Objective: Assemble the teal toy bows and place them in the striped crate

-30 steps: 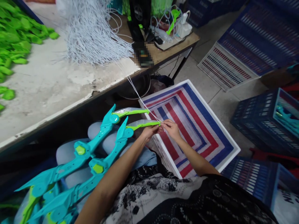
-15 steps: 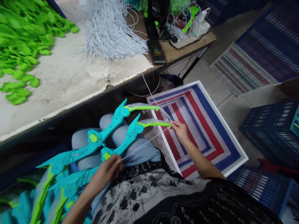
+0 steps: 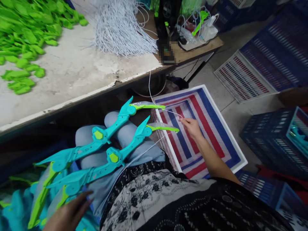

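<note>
Two turquoise toy bows with lime-green limbs lie side by side across my lap. Pinched in the fingers of my right hand, just right of the bows' upper tips, is a white cord. This cord runs past the far bow's tip toward the table edge. Another stretch of white cord goes from near the nearer bow's tip down over my lap. At the lower left my left hand, somewhat blurred, has its fingers stretched out by the nearer bow's lower green limb. Its palm side is hidden.
A worktable holds a pile of green plastic parts and a bundle of white cords. A striped, lined tray stands at my right, with blue crates beyond. More turquoise parts lie lower left.
My left hand has moved down and left, away from the bow's grip, and the cord now lies along my lap. My right hand has shifted off the nearer bow's tip, holding cord.
</note>
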Tool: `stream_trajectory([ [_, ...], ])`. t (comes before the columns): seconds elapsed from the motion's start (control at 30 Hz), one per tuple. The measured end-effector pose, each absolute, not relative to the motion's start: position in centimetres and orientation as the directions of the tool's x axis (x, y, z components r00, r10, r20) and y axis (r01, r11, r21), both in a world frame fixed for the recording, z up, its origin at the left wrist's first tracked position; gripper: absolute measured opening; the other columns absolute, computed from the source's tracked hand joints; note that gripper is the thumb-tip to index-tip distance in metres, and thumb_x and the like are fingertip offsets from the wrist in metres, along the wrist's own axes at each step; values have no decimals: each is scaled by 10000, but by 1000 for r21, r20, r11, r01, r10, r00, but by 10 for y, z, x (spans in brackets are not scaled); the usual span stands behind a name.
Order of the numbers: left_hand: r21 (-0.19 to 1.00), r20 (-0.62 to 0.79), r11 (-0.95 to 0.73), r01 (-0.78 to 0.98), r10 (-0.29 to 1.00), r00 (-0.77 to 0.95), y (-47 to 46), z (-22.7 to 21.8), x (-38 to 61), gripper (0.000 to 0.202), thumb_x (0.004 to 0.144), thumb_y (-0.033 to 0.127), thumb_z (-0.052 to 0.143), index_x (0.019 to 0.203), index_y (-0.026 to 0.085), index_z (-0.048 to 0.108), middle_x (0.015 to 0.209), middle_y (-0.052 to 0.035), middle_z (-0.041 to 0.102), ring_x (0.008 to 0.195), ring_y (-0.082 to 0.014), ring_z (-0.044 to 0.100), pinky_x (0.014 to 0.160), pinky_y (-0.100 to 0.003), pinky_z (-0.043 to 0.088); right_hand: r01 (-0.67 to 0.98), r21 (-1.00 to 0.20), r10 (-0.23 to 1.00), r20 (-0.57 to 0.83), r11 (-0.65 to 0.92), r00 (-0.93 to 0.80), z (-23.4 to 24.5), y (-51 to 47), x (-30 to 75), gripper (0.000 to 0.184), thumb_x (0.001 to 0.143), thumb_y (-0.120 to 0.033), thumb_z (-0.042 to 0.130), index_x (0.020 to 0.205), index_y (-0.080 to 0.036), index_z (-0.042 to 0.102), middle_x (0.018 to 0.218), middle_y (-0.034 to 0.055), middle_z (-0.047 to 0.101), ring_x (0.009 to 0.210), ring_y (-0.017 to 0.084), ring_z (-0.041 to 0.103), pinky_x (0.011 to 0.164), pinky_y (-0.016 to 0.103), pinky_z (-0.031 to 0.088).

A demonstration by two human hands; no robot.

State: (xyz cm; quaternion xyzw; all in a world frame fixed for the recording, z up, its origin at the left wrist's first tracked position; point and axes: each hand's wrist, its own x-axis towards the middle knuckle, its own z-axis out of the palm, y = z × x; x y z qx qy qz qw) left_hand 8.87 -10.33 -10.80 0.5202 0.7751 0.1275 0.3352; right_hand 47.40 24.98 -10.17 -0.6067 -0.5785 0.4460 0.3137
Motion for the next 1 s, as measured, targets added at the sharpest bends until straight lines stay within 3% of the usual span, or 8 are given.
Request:
stream_trajectory([
  [0.07,623,-279,321,713,943,-181,-43,-101,90,447,827,570,509,1111,253,648,1070,-45,702,906,-238,685,693,-283,575,289,-937,968,-232,-196,-97,-95,266,458,349,653,-492,729,786,-169,740,535,-21,566,490,89,464,471,228,332],
  [0.17,695,-58,130,707,990,-126,40,-103,116,588,839,570,503,1280,182,533,1281,-126,572,1190,-283,542,960,-401,495,179,-969,962,-204,-172,-182,-92,287,433,320,614,-428,764,804,-173,727,642,3,654,531,94,524,493,223,373],
  [0.3,799,-191,113,591,979,71,77,-122,153,563,869,519,487,1301,158,512,1197,-118,613,1098,-240,595,965,-375,484,320,-946,963,-45,44,-265,-94,301,415,214,708,-361,684,802,-172,723,698,16,695,601,117,584,616,252,463],
  [0.43,845,-349,204,494,911,220,72,-124,155,457,877,495,477,1180,184,620,1148,-84,667,1044,-235,625,923,-349,495,489,-848,944,36,203,-329,-98,306,411,222,783,-358,600,795,-172,720,725,24,706,626,136,600,632,259,475],
  [0.6,880,-356,307,362,931,77,121,-120,158,409,830,469,532,1046,158,686,1050,-90,705,959,-244,647,890,-356,497,583,-764,926,49,276,-375,-98,307,406,217,816,-330,567,779,-181,720,712,16,708,619,138,602,606,238,452],
  [0.7,901,-427,423,95,904,24,168,-127,177,368,808,394,586,1060,139,667,932,-89,715,823,-204,662,781,-316,525,608,-741,922,39,286,-385,-94,305,403,213,824,-314,562,778,-179,720,706,12,710,622,138,609,603,231,444],
  [0.83,777,-560,543,-318,827,44,215,-139,211,249,815,171,581,1041,79,633,763,-68,686,628,-121,630,634,-232,516,653,-688,917,47,318,-396,-90,304,402,210,839,-301,555,788,-185,722,716,8,715,645,140,622,620,229,434],
  [1.0,598,-586,593,-540,783,211,244,-145,239,271,844,54,514,1105,74,584,706,-68,674,556,-112,631,548,-207,514,724,-546,882,62,422,-467,-91,305,400,191,851,-268,558,773,-200,719,750,13,721,687,147,634,656,241,416],
])
